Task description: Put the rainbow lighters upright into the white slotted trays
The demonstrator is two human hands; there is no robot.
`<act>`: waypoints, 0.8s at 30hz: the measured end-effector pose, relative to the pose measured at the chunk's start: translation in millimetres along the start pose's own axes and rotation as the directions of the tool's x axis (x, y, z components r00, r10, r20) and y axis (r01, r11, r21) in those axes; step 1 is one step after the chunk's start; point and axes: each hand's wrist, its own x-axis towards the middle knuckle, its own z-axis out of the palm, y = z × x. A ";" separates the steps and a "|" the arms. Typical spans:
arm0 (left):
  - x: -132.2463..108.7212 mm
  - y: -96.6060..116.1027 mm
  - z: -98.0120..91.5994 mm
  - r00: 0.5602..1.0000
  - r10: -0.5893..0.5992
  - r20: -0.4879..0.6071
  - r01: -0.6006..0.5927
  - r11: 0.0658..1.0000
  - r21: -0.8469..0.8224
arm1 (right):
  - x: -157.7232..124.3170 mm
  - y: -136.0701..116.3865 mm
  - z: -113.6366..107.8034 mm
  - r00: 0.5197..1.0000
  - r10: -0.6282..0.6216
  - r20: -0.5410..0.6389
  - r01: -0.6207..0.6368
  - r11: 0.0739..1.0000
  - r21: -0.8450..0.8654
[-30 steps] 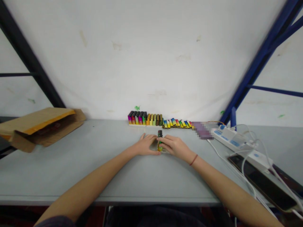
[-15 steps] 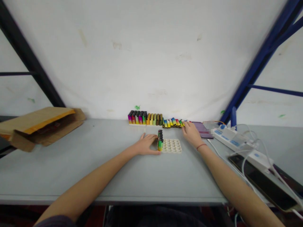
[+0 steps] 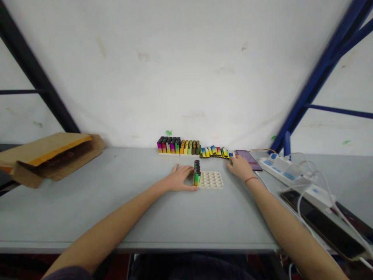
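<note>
A pale tray (image 3: 211,180) with rows of round holes lies on the table in front of me. Along its left side stands a column of green and yellow lighters (image 3: 197,179) with black tops. My left hand (image 3: 181,179) holds the tray's left end, thumb at the front corner and fingers behind. Further back, a row of loose lighters (image 3: 214,151), yellow, blue and red, lies on its side. At that row's right end my right hand (image 3: 240,167) has its fingers closed over a blue and white lighter (image 3: 232,154), its fingertips partly hidden.
Against the wall stand upright lighters with black tops (image 3: 169,145) and others with yellow tops (image 3: 190,147). A tablet (image 3: 249,160), a power strip (image 3: 294,181) with white cables and a phone (image 3: 320,221) lie to the right. A brown paper bag (image 3: 55,155) lies left.
My right hand has moved a little to the right along the loose lighters, uncovering some yellow and green ones. The left hand and the tray stay in place.
</note>
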 end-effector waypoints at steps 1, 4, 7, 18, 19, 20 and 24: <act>0.0 0.0 -0.1 1.000 0.000 0.000 0.000 1.000 0.002 | -0.3 -0.9 0.4 0.999 -0.012 -0.046 0.012 1.000 0.005; -0.3 -0.7 0.2 1.000 0.004 0.003 -0.004 1.000 0.010 | 4.4 -4.8 8.1 0.993 -0.032 -0.111 0.036 0.999 0.030; -0.6 -1.2 0.5 1.000 0.011 0.000 -0.011 1.000 0.013 | 12.0 -7.5 18.0 1.000 -0.026 -0.011 0.026 0.999 0.047; -1.3 -0.4 0.6 1.000 0.012 -0.005 -0.012 1.000 -0.008 | -26.2 -12.6 2.4 0.991 -0.128 0.049 0.122 0.987 0.101; -1.2 -0.8 1.2 1.000 0.014 -0.007 -0.014 1.000 -0.010 | -27.0 -14.8 1.0 0.995 -0.098 0.019 0.096 0.990 0.101; -1.0 -1.1 1.8 1.000 0.017 -0.009 -0.017 1.000 -0.011 | -25.5 -16.9 0.2 0.998 -0.065 -0.014 0.066 0.993 0.095; -0.7 -2.0 2.8 1.000 0.017 -0.014 -0.017 1.000 -0.013 | -3.5 -21.4 3.0 1.000 -0.004 -0.007 0.004 0.997 0.081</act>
